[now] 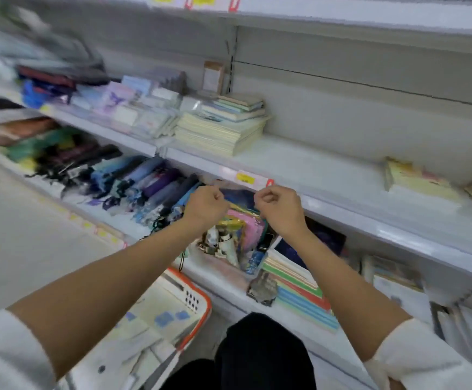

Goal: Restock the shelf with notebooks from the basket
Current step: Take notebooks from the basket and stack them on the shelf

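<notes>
Notebooks (pixel 220 130) beside bare shelf (pixel 327 164) room; left hand (pixel 205 205), right hand (pixel 278 206) clenched empty at shelf edge.

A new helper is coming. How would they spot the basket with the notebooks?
Find the white shelving. Low in front of it, below the umbrella row, stands the basket. Its orange rim sets it apart; nothing nearby has one.

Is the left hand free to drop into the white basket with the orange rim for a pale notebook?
Probably yes. The left hand is curled on nothing, and the white basket with the orange rim sits open-topped below its forearm, pale notebooks uncovered.
</notes>
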Demonstrator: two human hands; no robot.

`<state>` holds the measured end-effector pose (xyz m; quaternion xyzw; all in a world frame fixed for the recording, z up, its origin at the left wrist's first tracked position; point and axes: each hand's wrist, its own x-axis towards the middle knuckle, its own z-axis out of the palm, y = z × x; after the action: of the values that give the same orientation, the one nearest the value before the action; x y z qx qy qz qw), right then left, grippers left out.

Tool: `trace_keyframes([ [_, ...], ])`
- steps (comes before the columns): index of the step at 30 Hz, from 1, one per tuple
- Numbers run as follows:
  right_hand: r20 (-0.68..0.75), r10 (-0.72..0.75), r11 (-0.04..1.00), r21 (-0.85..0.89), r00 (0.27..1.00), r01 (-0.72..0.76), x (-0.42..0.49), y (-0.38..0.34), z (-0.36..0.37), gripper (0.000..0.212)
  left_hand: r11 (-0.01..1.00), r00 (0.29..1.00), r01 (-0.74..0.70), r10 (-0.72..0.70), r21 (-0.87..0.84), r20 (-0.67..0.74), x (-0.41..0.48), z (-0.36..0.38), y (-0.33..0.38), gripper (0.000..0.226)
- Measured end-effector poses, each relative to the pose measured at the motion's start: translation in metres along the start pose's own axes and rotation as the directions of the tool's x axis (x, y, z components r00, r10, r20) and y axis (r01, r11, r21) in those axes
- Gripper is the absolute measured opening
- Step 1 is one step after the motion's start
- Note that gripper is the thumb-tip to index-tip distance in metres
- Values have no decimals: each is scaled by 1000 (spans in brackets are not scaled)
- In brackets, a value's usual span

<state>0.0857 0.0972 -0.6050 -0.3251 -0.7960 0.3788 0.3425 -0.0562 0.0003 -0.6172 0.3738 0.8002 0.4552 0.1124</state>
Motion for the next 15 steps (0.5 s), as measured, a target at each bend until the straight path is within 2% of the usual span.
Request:
trace_keyframes([
  [4, 237, 59, 998, -12, 970, -58, -25, -6, 77, 9, 989, 988, 149, -149, -9, -49, -28, -43, -67, 35],
  [7, 407, 109, 992, 12, 907, -125, -43, -3, 128, 8, 961, 959, 273, -276, -48, -62, -49, -66, -117, 31],
  [10, 510, 167, 984, -30, 844, -177, -65, 13, 173, 7, 922, 917, 384, -387, -47, -99, -75, -83, -173, 32],
  [12, 576, 211, 977, -135, 790, -163, -81, 32, 199, 10, 900, 896, 434, -435, -38, -85, -95, -90, -209, 33],
  [13, 620, 224, 970, -216, 752, -111, -88, 41, 211, 12, 879, 876, 474, -476, -46, -78, -104, -94, -227, 30],
  [15, 677, 282, 937, -346, 680, -44, -99, 58, 230, 14, 817, 814, 572, -576, -69, -79, -124, -100, -261, 19],
])
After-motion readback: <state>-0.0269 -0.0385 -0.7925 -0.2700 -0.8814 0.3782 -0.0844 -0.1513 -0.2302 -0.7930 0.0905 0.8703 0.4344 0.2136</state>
